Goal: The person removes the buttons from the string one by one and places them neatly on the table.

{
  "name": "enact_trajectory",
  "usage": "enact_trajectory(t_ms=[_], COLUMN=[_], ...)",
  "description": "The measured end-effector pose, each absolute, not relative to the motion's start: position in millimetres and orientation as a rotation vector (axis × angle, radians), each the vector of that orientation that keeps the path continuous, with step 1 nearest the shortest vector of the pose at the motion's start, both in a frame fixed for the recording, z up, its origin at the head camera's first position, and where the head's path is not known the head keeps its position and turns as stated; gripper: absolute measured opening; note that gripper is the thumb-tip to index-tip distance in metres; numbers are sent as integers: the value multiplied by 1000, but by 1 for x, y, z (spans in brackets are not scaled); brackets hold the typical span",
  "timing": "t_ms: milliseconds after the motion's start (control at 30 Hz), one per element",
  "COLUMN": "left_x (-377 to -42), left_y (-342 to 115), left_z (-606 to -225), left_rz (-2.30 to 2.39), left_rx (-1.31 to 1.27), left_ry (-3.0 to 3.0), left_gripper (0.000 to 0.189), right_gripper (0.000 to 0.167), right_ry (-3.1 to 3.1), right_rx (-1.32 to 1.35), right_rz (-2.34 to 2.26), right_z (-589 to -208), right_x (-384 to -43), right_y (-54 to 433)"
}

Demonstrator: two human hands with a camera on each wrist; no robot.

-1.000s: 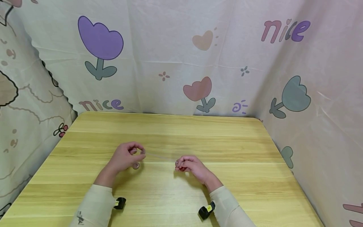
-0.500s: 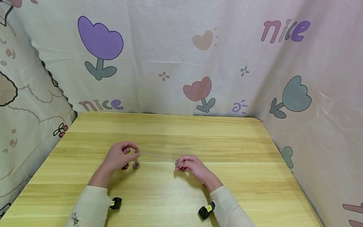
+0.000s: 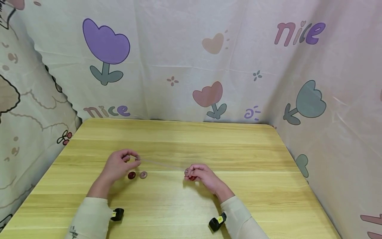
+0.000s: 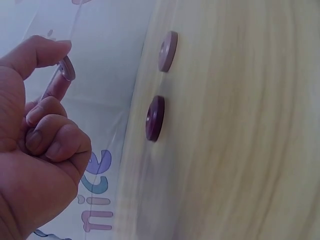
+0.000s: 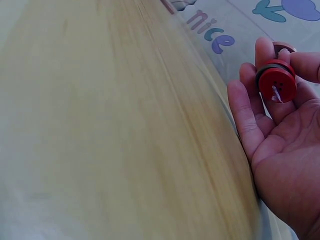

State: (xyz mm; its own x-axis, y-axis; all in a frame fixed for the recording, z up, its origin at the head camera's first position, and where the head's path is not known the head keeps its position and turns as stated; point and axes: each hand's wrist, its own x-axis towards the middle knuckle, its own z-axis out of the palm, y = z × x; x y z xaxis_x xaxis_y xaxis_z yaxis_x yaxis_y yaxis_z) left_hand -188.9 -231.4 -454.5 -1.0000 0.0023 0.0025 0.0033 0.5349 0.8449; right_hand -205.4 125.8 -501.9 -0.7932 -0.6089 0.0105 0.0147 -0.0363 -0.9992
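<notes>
My left hand (image 3: 117,166) pinches a dusty-pink button (image 4: 68,68) between thumb and index finger, above the table. From it a thin pale thread (image 3: 161,164) stretches across to my right hand (image 3: 204,176). That hand grips several strung buttons: a red button (image 5: 277,85) faces outward with a knotted thread end poking through it, a dark one sits behind, and a pinkish button (image 3: 187,172) shows at the fingertips. Two loose buttons lie below my left hand, a dark red button (image 3: 131,175) and a dusty-pink button (image 4: 168,51).
The wooden table (image 3: 238,149) extends around both hands. A printed cloth (image 3: 167,43) hangs behind it and along both sides. Each wrist carries a small black camera (image 3: 118,214).
My left hand has moved left with its button, lengthening the span between it and the right hand. The dark red button on the table has come into sight. My right hand stays put.
</notes>
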Motion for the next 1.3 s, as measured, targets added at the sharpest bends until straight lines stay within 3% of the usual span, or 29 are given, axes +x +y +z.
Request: enact_trajectory(t_ms=[1300], left_x=[-172], left_y=[-270], left_z=[-465], left_rz=[-1440], left_rx=[102], left_ry=[-2775], left_gripper=[31], right_gripper=[23], right_ry=[1814], right_rx=[-604], right_rz=[-1886], right_z=[-504], right_x=[-205], right_y=[126])
